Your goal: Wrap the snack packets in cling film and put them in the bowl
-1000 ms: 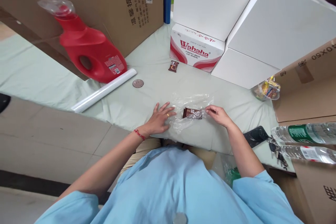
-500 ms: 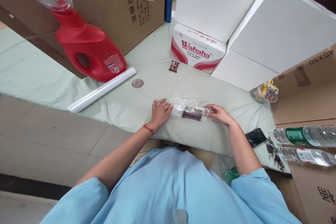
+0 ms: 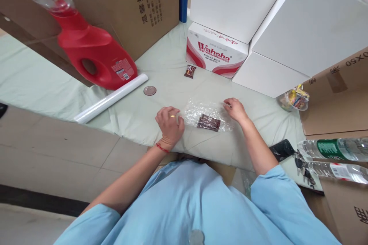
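Crumpled clear plastic wrap (image 3: 191, 111) lies on the cloth-covered table, with two dark brown wrapped chocolate bars (image 3: 209, 122) overlapping near its front edge. The film's right part reaches past the bars. Just left of the wrap is my left hand (image 3: 170, 125), fingers loosely bent and thumb apart, holding nothing. My right hand (image 3: 236, 110) hovers at the wrap's far right corner, its fingers slightly curled and parted; I see nothing gripped in it. A small brown packet (image 3: 190, 71) marked COCOA lies farther back on the table.
A white film roll (image 3: 112, 98) lies by a red jug (image 3: 97, 53) at left, near a round metallic disc (image 3: 150, 90). A Wahaba-style water carton (image 3: 214, 53) and white boxes (image 3: 267, 72) stand behind. At right are a snack tub (image 3: 293, 99), phone (image 3: 281, 150), keys (image 3: 301, 164) and bottles (image 3: 342, 149).
My left hand has drawn back left, off the wrap's edge. My right hand has let go of the wrap's right side and moved farther back. The wrapped bars have stayed on the table.
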A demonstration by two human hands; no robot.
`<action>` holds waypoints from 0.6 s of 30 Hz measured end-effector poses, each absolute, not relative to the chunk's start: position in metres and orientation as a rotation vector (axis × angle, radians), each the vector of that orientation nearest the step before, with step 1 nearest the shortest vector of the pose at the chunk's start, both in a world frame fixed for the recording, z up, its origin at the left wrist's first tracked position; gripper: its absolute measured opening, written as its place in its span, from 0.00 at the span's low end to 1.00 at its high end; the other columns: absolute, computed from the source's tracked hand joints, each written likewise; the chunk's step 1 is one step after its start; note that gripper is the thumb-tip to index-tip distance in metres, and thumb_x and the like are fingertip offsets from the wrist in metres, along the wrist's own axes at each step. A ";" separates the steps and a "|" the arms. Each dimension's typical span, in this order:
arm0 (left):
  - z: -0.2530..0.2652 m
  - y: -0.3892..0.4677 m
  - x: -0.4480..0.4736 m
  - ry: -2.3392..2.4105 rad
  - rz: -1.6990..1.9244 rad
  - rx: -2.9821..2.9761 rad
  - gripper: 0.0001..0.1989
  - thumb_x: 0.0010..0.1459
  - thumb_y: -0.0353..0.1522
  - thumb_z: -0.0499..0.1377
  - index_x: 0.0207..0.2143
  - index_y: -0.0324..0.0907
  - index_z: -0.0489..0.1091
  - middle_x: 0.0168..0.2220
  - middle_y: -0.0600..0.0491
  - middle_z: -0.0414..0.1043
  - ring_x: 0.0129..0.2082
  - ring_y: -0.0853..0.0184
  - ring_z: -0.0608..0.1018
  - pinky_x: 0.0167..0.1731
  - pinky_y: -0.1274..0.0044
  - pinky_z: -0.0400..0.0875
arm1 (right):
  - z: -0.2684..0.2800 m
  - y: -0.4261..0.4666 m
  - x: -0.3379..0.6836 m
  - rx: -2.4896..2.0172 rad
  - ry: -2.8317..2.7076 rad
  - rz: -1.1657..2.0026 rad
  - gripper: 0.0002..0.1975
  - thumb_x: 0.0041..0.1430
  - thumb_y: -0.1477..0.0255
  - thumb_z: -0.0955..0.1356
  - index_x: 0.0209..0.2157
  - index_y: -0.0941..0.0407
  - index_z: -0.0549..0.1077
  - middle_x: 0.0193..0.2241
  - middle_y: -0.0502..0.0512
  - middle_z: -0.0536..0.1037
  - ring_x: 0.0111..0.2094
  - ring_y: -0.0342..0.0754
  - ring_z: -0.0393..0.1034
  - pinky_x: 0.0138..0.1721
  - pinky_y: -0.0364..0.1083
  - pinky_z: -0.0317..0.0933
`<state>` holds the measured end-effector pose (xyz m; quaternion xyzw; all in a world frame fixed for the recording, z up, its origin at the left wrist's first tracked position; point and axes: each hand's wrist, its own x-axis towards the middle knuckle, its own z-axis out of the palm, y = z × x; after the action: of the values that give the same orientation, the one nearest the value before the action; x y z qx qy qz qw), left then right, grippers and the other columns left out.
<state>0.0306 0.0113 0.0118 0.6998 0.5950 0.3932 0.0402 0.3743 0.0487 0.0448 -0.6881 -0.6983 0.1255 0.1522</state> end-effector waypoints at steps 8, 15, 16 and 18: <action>0.031 -0.011 0.084 1.029 0.531 2.745 0.31 0.66 0.23 0.49 0.68 0.51 0.68 0.67 0.50 0.72 0.54 0.58 0.75 0.47 0.64 0.63 | 0.035 0.084 0.320 -2.102 -2.082 0.660 0.28 0.56 0.70 0.76 0.59 0.58 0.74 0.41 0.60 0.81 0.46 0.56 0.71 0.48 0.48 0.64; 0.022 -0.005 0.103 1.118 0.271 2.666 0.27 0.69 0.25 0.48 0.66 0.47 0.70 0.66 0.48 0.72 0.56 0.55 0.74 0.52 0.62 0.65 | 0.058 0.063 0.322 -1.890 -2.069 0.708 0.07 0.63 0.70 0.70 0.39 0.57 0.79 0.31 0.50 0.74 0.31 0.45 0.67 0.36 0.43 0.60; 0.021 -0.005 0.102 1.121 0.277 2.656 0.27 0.69 0.25 0.48 0.66 0.47 0.70 0.66 0.47 0.72 0.56 0.55 0.74 0.51 0.62 0.65 | 0.061 0.053 0.322 -1.778 -2.094 0.696 0.06 0.64 0.70 0.69 0.39 0.56 0.79 0.34 0.52 0.74 0.33 0.45 0.68 0.38 0.43 0.61; 0.021 -0.007 0.101 1.111 0.290 2.636 0.27 0.69 0.25 0.48 0.66 0.47 0.70 0.66 0.47 0.72 0.56 0.55 0.74 0.50 0.61 0.65 | 0.065 0.031 0.319 -1.557 -2.184 0.700 0.06 0.65 0.72 0.68 0.38 0.56 0.79 0.38 0.54 0.74 0.34 0.45 0.69 0.39 0.43 0.62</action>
<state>0.1014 -0.0067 0.0209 0.9086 0.3831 0.1001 0.1329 0.3191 0.0312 0.0653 -0.5522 -0.7744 0.2483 0.1835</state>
